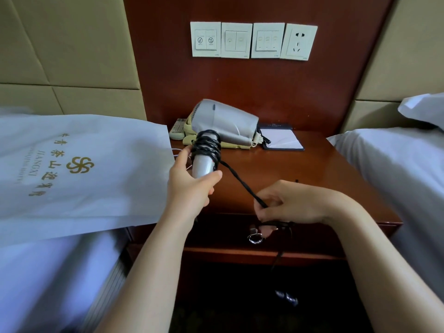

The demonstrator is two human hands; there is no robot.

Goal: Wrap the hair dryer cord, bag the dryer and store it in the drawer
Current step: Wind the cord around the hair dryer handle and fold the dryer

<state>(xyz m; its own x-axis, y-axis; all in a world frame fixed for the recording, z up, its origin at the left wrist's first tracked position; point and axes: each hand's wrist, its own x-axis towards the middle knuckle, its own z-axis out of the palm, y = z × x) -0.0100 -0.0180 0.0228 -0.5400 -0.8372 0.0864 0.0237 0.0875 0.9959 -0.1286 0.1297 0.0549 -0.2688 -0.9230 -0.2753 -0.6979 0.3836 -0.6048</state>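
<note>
My left hand [191,186] grips the lower handle of a silver hair dryer [223,121], held above the wooden nightstand [312,169]. Several turns of black cord [207,145] are wound round the handle. A free length of cord runs down to my right hand [288,204], which pinches it over the nightstand's front edge. The rest of the cord hangs below, its plug [287,296] dangling near the floor. A white bag [79,164] with gold lettering lies flat on the bed at left. The drawer [312,236] under the tabletop is closed, with a ring pull [255,239].
Behind the dryer sit a cream telephone [192,138], a remote [177,129] and a notepad [282,139]. Wall switches [236,40] and a socket [299,42] are on the red-brown panel above. A second bed with a pillow [425,109] stands at right.
</note>
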